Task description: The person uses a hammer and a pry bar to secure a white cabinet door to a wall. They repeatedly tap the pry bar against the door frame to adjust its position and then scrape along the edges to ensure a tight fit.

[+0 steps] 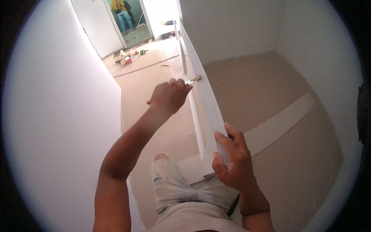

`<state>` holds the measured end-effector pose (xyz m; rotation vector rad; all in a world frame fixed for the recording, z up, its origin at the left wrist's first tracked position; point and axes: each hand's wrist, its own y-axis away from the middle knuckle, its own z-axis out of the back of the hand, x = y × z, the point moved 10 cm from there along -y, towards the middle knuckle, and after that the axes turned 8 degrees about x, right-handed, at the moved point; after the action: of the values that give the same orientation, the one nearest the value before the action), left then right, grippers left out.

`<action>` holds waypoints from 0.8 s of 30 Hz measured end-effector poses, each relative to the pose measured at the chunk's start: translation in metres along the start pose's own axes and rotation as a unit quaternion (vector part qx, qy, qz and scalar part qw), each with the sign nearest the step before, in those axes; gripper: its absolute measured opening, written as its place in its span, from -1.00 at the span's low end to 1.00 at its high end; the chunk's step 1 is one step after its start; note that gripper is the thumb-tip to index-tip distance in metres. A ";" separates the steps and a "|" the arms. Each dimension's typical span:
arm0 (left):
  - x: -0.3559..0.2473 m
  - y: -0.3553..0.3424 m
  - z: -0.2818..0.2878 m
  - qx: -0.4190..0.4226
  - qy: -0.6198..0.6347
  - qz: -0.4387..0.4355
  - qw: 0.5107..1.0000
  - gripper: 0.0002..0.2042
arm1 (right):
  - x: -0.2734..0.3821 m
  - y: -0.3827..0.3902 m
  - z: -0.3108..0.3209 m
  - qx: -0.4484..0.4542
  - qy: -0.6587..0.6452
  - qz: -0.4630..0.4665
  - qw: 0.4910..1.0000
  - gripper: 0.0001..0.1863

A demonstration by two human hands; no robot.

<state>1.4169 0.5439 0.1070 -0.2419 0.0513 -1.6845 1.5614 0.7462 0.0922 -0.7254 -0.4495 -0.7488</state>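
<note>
A long white door (210, 104) stands on its side between my legs and runs away toward the far end of the room. My left hand (169, 97) is closed around a flat-bladed hand tool (195, 80); most of its handle is hidden in the fist. The blade's tip meets the upper edge of the door, beside a small dark mark. Whether it is a chisel or a scraper, I cannot tell. Nearer to me, my right hand (235, 160) grips the door's near end, thumb on one side and fingers over the edge.
A white wall (65, 127) rises close on the left, grey walls on the right. Assorted tools and a box (125, 60) lie on the floor ahead. A pale board (282, 121) lies on the right-hand floor. Beyond the doorway stands a person (123, 17) in a yellow top.
</note>
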 end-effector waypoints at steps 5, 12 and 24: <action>0.002 -0.011 0.003 0.034 -0.015 -0.028 0.999 -0.48 | -0.003 0.000 0.001 0.027 -0.024 -0.048 0.998 -0.43; 0.004 -0.021 0.001 0.074 -0.050 -0.050 0.995 -0.46 | 0.001 -0.002 0.001 0.014 0.004 -0.003 1.000 -0.43; -0.007 -0.020 0.015 0.094 -0.070 -0.065 0.991 -0.47 | 0.007 0.000 0.005 -0.003 0.027 -0.003 1.000 -0.50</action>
<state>1.4005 0.5549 0.1239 -0.2248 -0.2321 -1.7852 1.5659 0.7466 0.0996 -0.7087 -0.3999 -0.7739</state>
